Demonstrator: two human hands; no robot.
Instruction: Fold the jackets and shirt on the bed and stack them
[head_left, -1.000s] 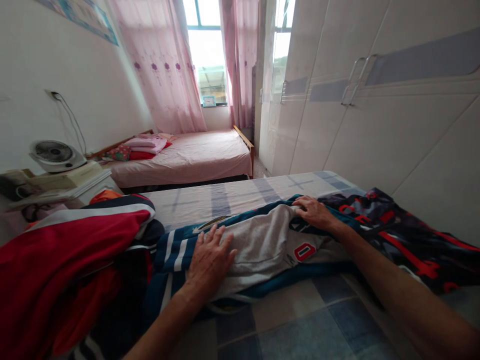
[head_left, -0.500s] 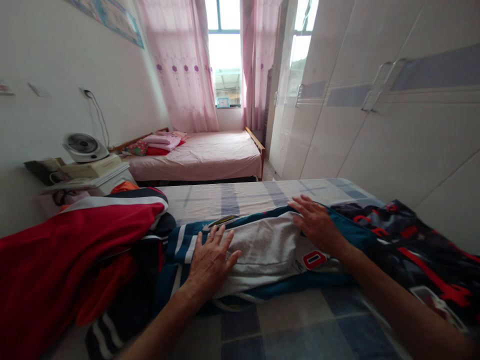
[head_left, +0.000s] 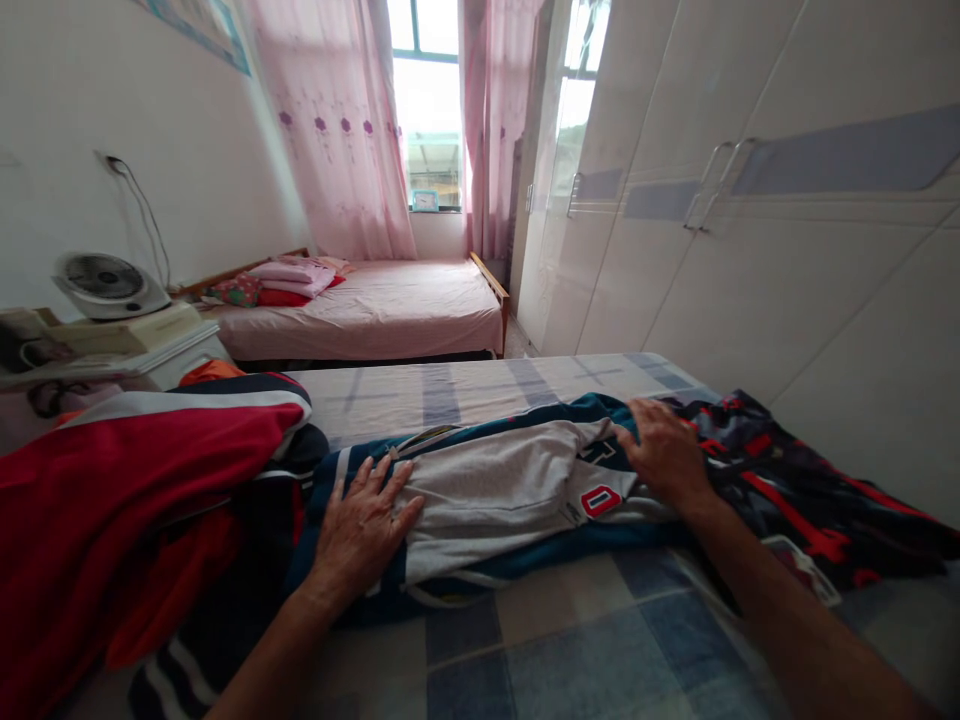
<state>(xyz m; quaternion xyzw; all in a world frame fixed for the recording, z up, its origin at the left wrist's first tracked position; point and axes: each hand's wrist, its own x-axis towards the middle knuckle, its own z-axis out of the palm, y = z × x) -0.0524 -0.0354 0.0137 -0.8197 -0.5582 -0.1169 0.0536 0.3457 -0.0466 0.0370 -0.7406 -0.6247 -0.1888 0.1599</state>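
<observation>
A folded grey and teal garment [head_left: 487,480] lies lengthwise across the bed in front of me, with white stripes at its left end and a red-edged "0" patch towards the right. My left hand [head_left: 367,515] rests flat on the left end, fingers spread. At the right end, my right hand [head_left: 664,455] has its fingers bent over the teal cloth, thumb towards the grey part; the fingertips are partly hidden. Just beyond that hand is a black and red patterned garment [head_left: 795,490]. Red, white and navy clothing [head_left: 165,460] is heaped left of my left hand.
A checked sheet [head_left: 525,640] covers the near bed. Behind it stands a pink-covered bed [head_left: 390,310] below a curtained window. White wardrobe doors [head_left: 712,300] line the right side. A small fan [head_left: 112,285] sits on a cabinet at the left.
My right hand has gone from lying spread to bending its fingers at the garment's right end, where more dark lettering shows. My left hand stays flat, nearer the left end. The view has shifted right.
</observation>
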